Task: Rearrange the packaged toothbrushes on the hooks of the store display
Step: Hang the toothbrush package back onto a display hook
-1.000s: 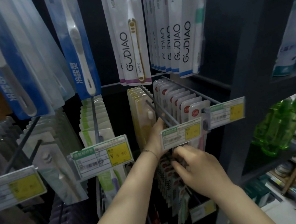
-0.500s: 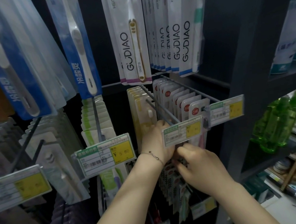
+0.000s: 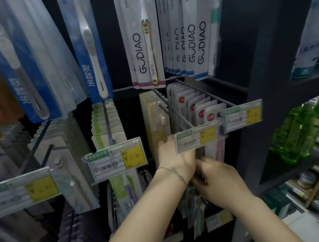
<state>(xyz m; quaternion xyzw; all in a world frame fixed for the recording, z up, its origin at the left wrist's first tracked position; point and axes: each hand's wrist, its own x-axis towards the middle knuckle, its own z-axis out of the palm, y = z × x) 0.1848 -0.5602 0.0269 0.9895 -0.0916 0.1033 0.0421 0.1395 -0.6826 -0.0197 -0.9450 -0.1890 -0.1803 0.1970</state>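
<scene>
Fingers [image 3: 161,144] partly hidden behind price tag [image 3: 197,139].

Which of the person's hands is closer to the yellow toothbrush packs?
Left. The left hand lies against the front of the yellow toothbrush packs, while the right hand is lower and to their right, below the price tag.

Single head-worn view (wide-angle), forward and down, close to the display hooks [image 3: 175,115].
</scene>
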